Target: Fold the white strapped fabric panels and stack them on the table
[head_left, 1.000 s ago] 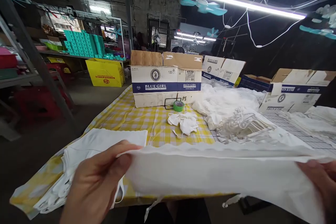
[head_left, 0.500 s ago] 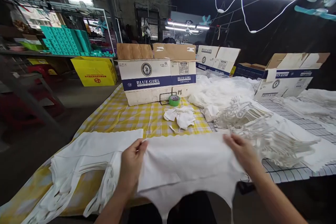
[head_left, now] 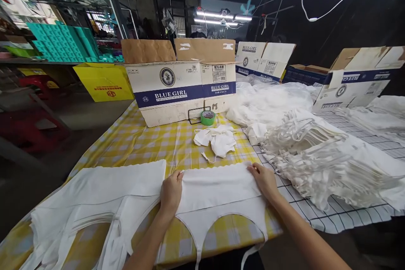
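Observation:
A white strappy cloth garment point(head_left: 218, 187) lies flat on the yellow checked tablecloth point(head_left: 148, 143) at the table's near edge, its thin straps hanging over the edge. My left hand point(head_left: 171, 192) presses on the garment's left side, fingers curled over the cloth. At the right top corner my right hand point(head_left: 263, 180) rests on the cloth, fingers down and together. Left of the garment lies a stack of like white garments point(head_left: 101, 202).
A small crumpled white cloth point(head_left: 218, 141) and a green tape roll point(head_left: 208, 117) sit mid-table before a "BLUE GIRL" carton point(head_left: 177, 88). A big heap of white strappy garments point(head_left: 319, 156) fills the right side. More cartons point(head_left: 354, 84) stand behind it.
The garment was held stretched in the air a second ago. Both hands have brought it down and it now lies flat on the table, the hands closer together.

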`<action>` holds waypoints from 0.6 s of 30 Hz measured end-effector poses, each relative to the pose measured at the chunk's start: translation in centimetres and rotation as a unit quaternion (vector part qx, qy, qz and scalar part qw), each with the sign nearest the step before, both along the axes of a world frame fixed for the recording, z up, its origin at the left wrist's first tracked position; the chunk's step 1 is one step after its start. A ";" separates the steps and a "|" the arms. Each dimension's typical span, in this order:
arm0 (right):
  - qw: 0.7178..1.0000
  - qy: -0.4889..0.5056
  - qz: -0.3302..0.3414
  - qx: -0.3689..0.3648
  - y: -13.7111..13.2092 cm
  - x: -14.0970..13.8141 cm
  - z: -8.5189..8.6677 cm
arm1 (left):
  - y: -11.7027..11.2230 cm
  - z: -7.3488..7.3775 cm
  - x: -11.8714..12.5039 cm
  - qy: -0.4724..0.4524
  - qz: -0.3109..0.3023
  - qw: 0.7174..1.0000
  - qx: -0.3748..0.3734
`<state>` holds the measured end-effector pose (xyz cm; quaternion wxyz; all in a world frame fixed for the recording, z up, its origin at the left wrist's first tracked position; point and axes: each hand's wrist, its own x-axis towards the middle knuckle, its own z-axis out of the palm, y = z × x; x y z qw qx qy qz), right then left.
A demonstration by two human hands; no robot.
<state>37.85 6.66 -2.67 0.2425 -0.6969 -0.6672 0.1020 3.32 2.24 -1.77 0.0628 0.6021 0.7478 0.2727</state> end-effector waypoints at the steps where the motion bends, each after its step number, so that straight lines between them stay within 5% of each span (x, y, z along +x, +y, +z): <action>1: 1.000 -0.017 -0.007 0.003 0.2 -0.3 0.0 | 0.0 0.0 0.4 0.034 0.010 0.999 0.016; 5: 0.988 -0.133 -0.014 0.075 -0.6 -2.4 0.1 | -0.8 0.0 2.8 0.159 -0.043 0.983 0.080; 10: 0.963 -0.191 0.185 0.039 -2.9 -3.8 -0.7 | -2.3 -1.3 4.4 0.197 -0.251 0.948 0.004; 18: 0.980 -0.166 0.104 -0.027 -3.1 2.2 -2.2 | -3.2 -1.7 2.1 0.199 -0.185 0.957 -0.105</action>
